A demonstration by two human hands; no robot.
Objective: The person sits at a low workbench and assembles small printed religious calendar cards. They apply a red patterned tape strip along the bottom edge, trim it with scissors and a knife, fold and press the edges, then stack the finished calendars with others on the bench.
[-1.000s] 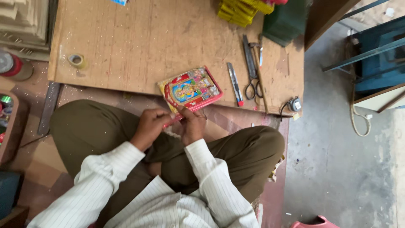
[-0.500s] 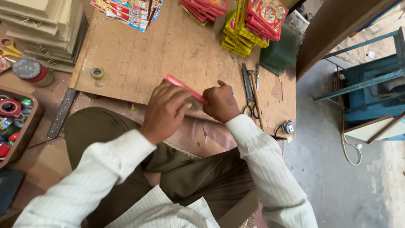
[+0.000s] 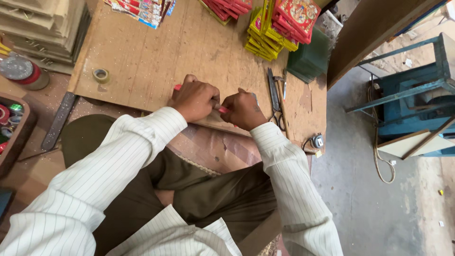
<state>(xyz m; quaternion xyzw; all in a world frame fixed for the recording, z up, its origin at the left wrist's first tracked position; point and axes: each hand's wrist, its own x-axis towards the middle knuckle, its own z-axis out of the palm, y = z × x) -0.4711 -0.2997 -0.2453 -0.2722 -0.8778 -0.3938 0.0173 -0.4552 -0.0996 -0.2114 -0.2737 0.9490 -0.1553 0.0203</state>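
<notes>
Sitting cross-legged on the floor, the person leans over the near edge of a low wooden board, striped sleeves reaching forward. The left hand and right hand meet at that edge, knuckles up, both curled tight around a flat red packet. Only slivers of it show: a red strip between the two hands and a red corner poking out at the far left of the left hand. Judging by those slivers, its long axis runs left to right along the board's edge, with the left hand covering most of its length and the right hand pinching the right end. How the fingers lie beneath cannot be seen.

Just right of the right hand, a pair of scissors lies on the board, blades pointing far; the right hand is the nearer one to it. Left of the hands, well apart, sits a small roll of tape. Farther off, at the board's far edge, stand stacks of red and yellow packets, with a dark green stack beside them on the right.
</notes>
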